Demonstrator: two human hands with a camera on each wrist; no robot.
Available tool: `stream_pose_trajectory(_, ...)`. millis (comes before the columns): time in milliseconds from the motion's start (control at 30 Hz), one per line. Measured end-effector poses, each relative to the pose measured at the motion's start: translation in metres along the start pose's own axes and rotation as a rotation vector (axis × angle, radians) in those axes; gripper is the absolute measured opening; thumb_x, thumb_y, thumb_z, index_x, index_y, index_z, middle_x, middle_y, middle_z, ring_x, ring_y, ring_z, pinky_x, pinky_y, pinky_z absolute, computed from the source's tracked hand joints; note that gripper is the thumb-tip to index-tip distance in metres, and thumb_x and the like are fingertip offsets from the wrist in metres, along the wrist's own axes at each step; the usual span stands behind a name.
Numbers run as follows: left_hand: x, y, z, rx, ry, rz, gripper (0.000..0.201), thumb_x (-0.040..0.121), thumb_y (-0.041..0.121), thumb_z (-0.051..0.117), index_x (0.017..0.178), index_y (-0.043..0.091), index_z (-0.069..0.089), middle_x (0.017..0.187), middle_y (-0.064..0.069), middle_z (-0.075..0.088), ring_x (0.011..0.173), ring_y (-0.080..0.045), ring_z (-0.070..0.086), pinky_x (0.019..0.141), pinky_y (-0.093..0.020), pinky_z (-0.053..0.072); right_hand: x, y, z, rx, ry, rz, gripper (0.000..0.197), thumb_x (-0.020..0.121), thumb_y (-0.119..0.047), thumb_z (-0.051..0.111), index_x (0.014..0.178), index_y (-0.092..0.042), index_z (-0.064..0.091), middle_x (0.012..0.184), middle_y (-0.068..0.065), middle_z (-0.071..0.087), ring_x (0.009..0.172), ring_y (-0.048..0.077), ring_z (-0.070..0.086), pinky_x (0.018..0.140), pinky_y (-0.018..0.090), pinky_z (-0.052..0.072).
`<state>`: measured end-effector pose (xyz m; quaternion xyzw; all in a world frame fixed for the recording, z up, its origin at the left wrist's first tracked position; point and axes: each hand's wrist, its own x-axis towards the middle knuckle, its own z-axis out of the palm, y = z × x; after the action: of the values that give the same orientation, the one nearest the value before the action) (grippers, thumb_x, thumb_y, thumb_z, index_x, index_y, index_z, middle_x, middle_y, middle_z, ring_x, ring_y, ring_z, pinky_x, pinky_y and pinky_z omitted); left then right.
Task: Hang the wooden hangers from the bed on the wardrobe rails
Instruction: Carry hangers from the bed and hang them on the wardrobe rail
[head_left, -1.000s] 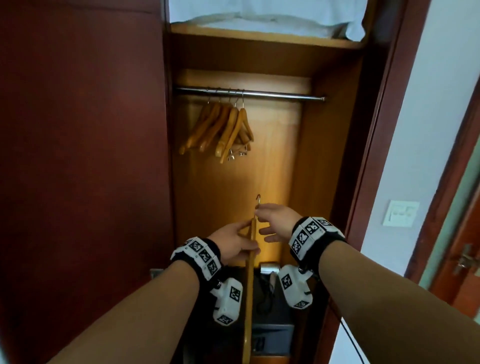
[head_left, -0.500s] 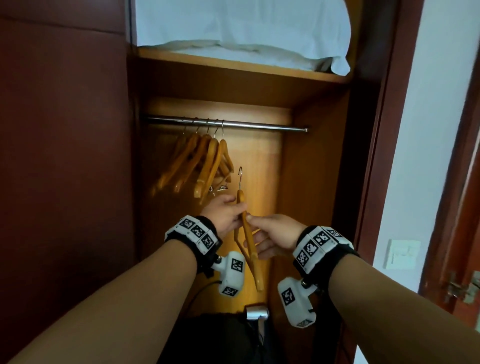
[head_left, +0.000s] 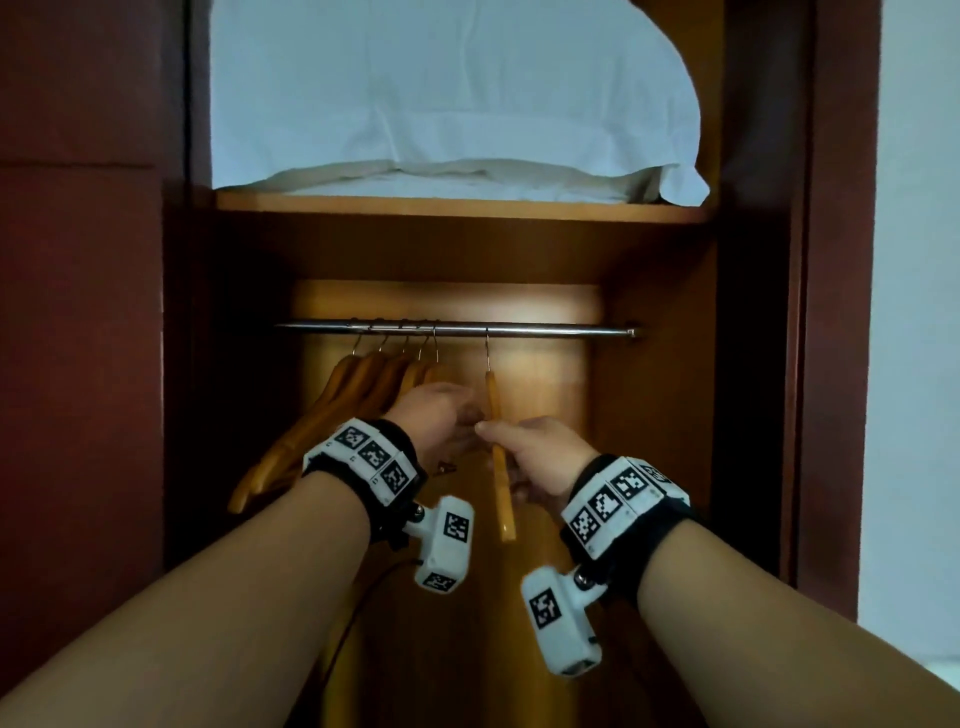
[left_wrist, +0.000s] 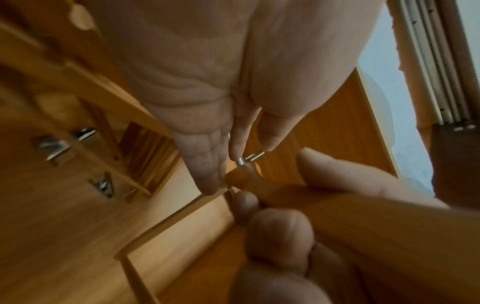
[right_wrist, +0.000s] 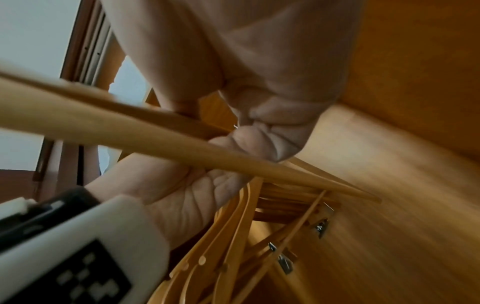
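Your right hand (head_left: 540, 457) gripped the wooden hanger (head_left: 497, 457) hooked on the rail (head_left: 545, 329); your left hand (head_left: 436, 415), fingers relaxed, touched its neck

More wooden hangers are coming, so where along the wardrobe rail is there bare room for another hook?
The metal rail is bare from the held wooden hanger to its right end by the wardrobe side wall. A narrower gap lies left of that hanger. The rail's left part is crowded with bunched wooden hangers.

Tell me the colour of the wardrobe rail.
Shiny silver metal; the rail shows best in the head view.
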<state>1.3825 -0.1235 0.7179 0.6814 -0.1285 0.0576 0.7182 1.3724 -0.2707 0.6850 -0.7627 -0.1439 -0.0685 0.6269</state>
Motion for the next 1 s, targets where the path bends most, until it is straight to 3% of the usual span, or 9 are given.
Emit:
stream_pose_trajectory(67,0.008,0.008,-0.004,0.000,0.052,-0.008,0.022,0.103,0.016,0.054,0.123,0.009,0.057,0.108,-0.016,0.069,0.092,-0.028,0.072,0.074,-0.037,0.063,0.016,-0.004,-0.002,-0.049,0.001,-0.032,0.044,0.077,-0.052,0.068,0.075,-0.008,0.068,0.065,0.012,0.061,0.053,0.026,0.051,0.047,0.028,0.039)
stream_pose_trajectory(133,0.013,0.016,-0.008,0.021,0.121,-0.003,0.028,0.101,0.020,0.058,0.127,0.011,0.057,0.113,-0.014,0.068,0.096,-0.028,0.072,0.074,-0.037,0.062,0.027,-0.011,-0.003,-0.083,-0.001,-0.064,0.043,0.083,-0.049,0.067,0.070,-0.008,0.067,0.061,0.010,0.061,0.052,0.026,0.054,0.049,0.029,0.042)
stream_pose_trajectory(333,0.016,0.026,-0.027,0.100,0.193,0.019,0.047,0.100,0.038,0.057,0.140,0.014,0.052,0.123,-0.012,0.065,0.107,-0.029,0.068,0.095,-0.044,0.057,0.060,-0.018,0.010,-0.095,0.007,-0.099,0.044,0.088,-0.044,0.066,0.057,-0.012,0.064,0.056,0.007,0.063,0.058,0.027,0.063,0.071,0.043,0.058)
stream_pose_trajectory(433,0.019,0.028,-0.037,0.144,0.189,0.021,0.045,0.101,0.043,0.055,0.136,0.015,0.054,0.124,-0.010,0.064,0.107,-0.027,0.067,0.095,-0.042,0.056,0.077,-0.012,0.020,-0.114,0.008,-0.076,0.040,0.088,-0.042,0.066,0.067,-0.009,0.069,0.059,0.007,0.068,0.064,0.031,0.069,0.073,0.044,0.060)
stream_pose_trajectory(533,0.023,0.025,-0.050,0.149,0.192,0.027,0.039,0.101,0.043,0.054,0.128,0.015,0.057,0.112,-0.006,0.067,0.099,-0.024,0.069,0.090,-0.039,0.057,0.089,-0.005,0.031,-0.116,-0.010,-0.047,0.039,0.084,-0.045,0.067,0.073,-0.008,0.072,0.069,0.010,0.073,0.072,0.034,0.072,0.079,0.051,0.059)
stream_pose_trajectory(633,0.027,0.023,-0.065,0.148,0.216,0.042,0.044,0.099,0.043,0.057,0.131,0.013,0.057,0.113,-0.006,0.067,0.102,-0.025,0.069,0.092,-0.041,0.058,0.094,-0.003,0.044,-0.104,0.003,-0.019,0.036,0.085,-0.042,0.068,0.076,-0.008,0.073,0.070,0.011,0.073,0.074,0.035,0.072,0.078,0.050,0.060)
stream_pose_trajectory(800,0.034,0.020,-0.093,0.100,0.270,0.066,0.040,0.100,0.039,0.058,0.128,0.011,0.059,0.115,-0.010,0.067,0.101,-0.027,0.070,0.091,-0.043,0.059,0.103,-0.001,0.059,-0.057,-0.027,0.040,0.038,0.086,-0.040,0.070,0.092,-0.002,0.073,0.090,0.024,0.073,0.088,0.045,0.070,0.081,0.055,0.058)
stream_pose_trajectory(1000,0.036,0.013,-0.130,0.027,0.294,0.050,0.039,0.101,0.038,0.058,0.126,0.008,0.059,0.115,-0.013,0.068,0.100,-0.028,0.071,0.087,-0.042,0.061,0.120,0.002,0.075,0.078,-0.014,0.134,0.031,0.084,-0.032,0.071,0.103,-0.007,0.069,0.101,0.022,0.073,0.094,0.040,0.070,0.080,0.055,0.059)
